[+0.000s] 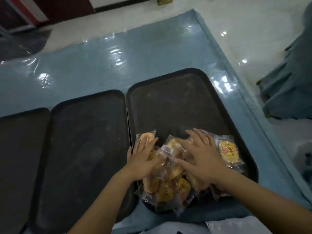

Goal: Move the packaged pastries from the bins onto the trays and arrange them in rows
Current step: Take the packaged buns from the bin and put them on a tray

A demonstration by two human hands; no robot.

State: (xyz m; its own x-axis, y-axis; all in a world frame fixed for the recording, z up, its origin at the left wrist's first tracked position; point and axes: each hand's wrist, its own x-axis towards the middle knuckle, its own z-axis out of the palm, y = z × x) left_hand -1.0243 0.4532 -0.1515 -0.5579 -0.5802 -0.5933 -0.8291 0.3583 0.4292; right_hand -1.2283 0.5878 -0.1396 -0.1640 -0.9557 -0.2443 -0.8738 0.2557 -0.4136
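Note:
A heap of clear-wrapped golden pastries point(170, 184) lies on the near end of the right black tray point(177, 102). My left hand point(143, 159) rests flat on the heap's left side, its fingers straight, touching a pastry point(146, 136) at the tray's left edge. Over the heap's right side, my right hand point(200, 157) lies spread with fingers straight. One pastry with a yellow label point(228, 152) sits apart at the right, beside my right hand. No bin is in view.
A middle black tray point(84, 141) and a left black tray point(18, 157) lie side by side, holding nothing. All stand on a table under glossy blue plastic point(101, 65). Blue-covered chairs point(290, 78) stand right of the table edge.

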